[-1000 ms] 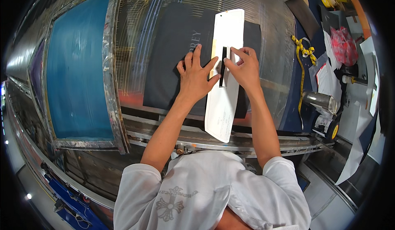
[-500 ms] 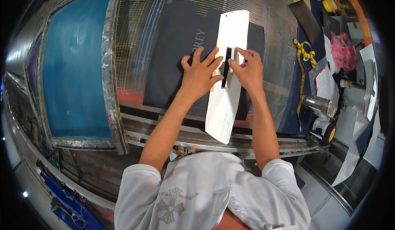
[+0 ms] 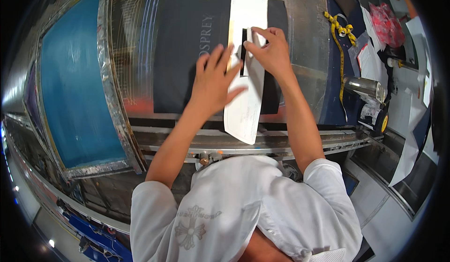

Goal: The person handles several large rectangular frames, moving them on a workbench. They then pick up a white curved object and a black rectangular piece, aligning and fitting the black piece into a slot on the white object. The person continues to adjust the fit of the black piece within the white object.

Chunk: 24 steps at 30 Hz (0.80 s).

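A long white card template (image 3: 245,103) with a narrow slot lies over a dark fabric panel (image 3: 177,41) with pale lettering. Through the slot the dark cloth shows. My right hand (image 3: 274,51) is at the slot's right side, thumb and forefinger closed on a pale strip (image 3: 249,33) along that edge; whether the strip is part of the template or separate, I cannot tell. My left hand (image 3: 213,81), somewhat blurred, is open with fingers spread over the template's left edge. Whether it touches the card is unclear.
A framed blue printing screen (image 3: 72,84) stands at the left. Right of the work surface are a yellow measuring tape (image 3: 341,51), a metal cylinder (image 3: 365,88), and a red-and-clear plastic bag (image 3: 386,25). A metal rail (image 3: 234,150) runs along the near edge.
My left hand has drawn back from the slot, fingers more spread and moving. My right hand stays at the slot's edge. The whole view has shifted, so the table appears higher up.
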Each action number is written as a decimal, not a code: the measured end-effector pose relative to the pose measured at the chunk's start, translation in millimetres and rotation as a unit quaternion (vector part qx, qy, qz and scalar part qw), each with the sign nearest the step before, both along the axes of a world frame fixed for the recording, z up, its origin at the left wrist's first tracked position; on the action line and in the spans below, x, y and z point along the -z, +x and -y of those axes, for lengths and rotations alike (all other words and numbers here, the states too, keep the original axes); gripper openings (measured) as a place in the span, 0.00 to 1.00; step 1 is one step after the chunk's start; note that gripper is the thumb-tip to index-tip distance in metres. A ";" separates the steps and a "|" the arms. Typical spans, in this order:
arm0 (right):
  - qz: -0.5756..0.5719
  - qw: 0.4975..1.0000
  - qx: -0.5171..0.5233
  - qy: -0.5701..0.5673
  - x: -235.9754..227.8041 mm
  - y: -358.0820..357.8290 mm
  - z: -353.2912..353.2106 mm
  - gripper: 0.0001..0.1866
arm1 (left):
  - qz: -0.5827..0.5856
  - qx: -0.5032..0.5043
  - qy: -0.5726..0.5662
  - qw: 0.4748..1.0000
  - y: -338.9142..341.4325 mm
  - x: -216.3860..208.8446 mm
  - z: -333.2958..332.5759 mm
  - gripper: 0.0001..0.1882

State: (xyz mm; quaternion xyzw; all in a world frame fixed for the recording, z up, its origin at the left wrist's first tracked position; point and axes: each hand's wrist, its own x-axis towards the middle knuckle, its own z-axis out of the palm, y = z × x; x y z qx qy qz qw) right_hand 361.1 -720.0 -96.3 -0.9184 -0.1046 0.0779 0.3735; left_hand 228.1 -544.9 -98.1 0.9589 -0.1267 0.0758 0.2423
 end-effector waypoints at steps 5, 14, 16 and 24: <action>-0.003 0.999 -0.001 -0.032 -6.1 1.3 -5.2 0.28 | -0.098 0.167 -0.043 0.980 -54.9 -14.2 25.0 0.37; -0.049 0.999 -0.001 -0.006 -16.1 -0.6 -8.8 0.30 | -0.126 0.163 -0.024 0.978 -66.8 3.2 40.1 0.46; -0.019 1.000 -0.006 -0.010 -14.5 -0.4 -9.1 0.29 | -0.125 0.165 -0.027 0.978 -66.2 1.6 39.5 0.47; -0.025 1.000 0.014 -0.013 -13.5 0.2 -7.2 0.29 | -0.156 0.184 -0.005 0.970 -66.9 -5.3 41.3 0.54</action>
